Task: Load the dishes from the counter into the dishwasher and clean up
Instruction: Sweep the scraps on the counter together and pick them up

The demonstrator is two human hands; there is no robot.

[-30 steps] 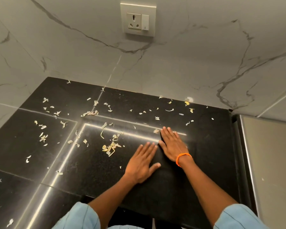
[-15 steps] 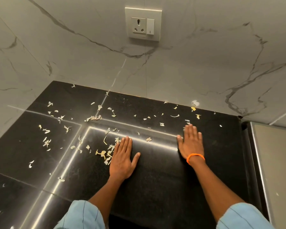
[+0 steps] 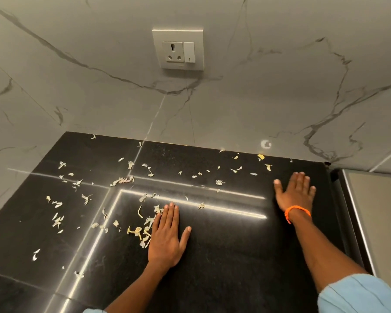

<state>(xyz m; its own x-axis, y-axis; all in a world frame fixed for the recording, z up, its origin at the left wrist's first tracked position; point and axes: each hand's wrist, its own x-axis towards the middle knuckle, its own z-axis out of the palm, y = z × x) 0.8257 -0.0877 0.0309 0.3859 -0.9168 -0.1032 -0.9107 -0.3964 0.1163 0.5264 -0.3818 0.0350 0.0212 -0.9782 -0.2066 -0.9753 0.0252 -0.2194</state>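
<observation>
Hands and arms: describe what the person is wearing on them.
Both hands are bare, no gloves. The right hand has a thin orange band round its wrist. The left hand wears nothing. Light blue sleeves sit pushed up, forearms uncovered.

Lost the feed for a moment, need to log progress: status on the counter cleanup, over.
Left hand flat on black counter, its edge against the scrap pile. Right hand flat, holding nothing. Scraps across left and back. No dishes in view.

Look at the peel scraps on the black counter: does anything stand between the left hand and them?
Nothing visible does. The left hand lies flat on the counter with the nearest peel scraps right against its outer edge.
</observation>
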